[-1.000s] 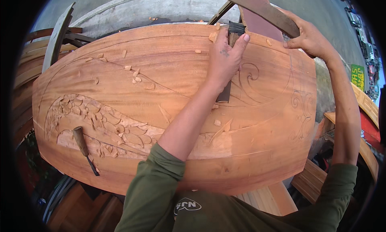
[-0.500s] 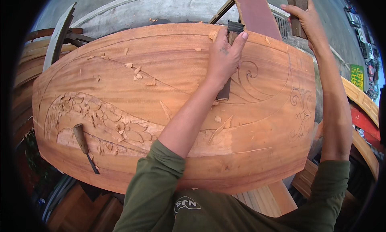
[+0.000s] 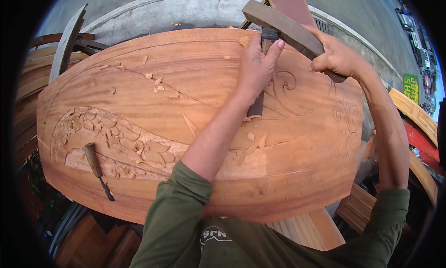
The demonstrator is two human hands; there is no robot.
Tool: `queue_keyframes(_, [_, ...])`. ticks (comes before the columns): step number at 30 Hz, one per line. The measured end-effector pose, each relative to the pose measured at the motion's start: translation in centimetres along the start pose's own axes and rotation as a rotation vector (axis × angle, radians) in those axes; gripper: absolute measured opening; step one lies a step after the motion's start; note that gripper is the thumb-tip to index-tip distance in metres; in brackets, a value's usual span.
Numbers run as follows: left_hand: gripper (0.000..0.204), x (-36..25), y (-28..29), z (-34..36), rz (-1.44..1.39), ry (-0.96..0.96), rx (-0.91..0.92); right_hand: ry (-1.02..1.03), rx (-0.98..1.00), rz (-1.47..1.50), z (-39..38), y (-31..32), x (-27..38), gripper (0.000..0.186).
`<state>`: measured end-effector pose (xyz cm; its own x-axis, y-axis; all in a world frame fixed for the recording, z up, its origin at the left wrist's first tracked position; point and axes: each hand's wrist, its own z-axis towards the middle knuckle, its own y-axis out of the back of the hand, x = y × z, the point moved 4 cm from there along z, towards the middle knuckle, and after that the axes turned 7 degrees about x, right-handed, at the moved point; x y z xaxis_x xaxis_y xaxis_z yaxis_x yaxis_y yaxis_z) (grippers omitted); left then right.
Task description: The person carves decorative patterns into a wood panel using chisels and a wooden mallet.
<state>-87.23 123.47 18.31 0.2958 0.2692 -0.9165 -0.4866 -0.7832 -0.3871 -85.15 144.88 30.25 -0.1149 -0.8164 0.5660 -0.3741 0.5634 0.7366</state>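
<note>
Steadily, my left grip clenches the chisel upright on the carved wooden panel, just left of the pencilled scroll, while my right grip grasps the wooden mallet above its head; I should strike squarely, keeping the blade on the line.

two chisels, one mallet, one carved panel

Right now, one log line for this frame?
left hand: grips chisel on carved panel | right hand: holds mallet on chisel top
</note>
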Motion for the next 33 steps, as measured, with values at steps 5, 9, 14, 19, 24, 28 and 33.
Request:
queue_keyframes(5, [0.043,0.3,-0.4,-0.4,0.016,0.001,0.052,-0.251,-0.154,0.115,-1.5,2.3,-1.0,0.102])
queue_keyframes(9, [0.043,-0.2,-1.5,-0.6,0.018,-0.002,0.077,-0.086,-0.235,0.083,-3.3,-0.2,-2.5,0.103])
queue_keyframes(14, [0.044,-0.1,-1.4,-0.9,0.016,0.003,0.106,-0.103,-0.226,0.143,-4.3,-1.7,0.1,0.099])
queue_keyframes(19, [0.047,-1.0,-1.1,-1.1,0.019,0.09,0.097,-0.154,-0.104,0.059,-5.5,-3.2,0.0,0.099])
queue_keyframes(24, [0.061,-8.4,4.0,-1.6,-0.056,0.184,0.257,-0.227,-0.354,0.355,-13.0,-6.8,2.3,0.102])
queue_keyframes(28, [0.057,-10.6,5.9,-1.9,0.152,0.062,0.044,-0.394,-0.587,0.812,-21.6,-14.4,-0.2,0.085])
queue_keyframes(33, [0.05,-8.9,4.1,-5.5,0.714,0.024,0.132,-0.323,-0.829,1.219,-29.6,-23.6,1.1,0.071])
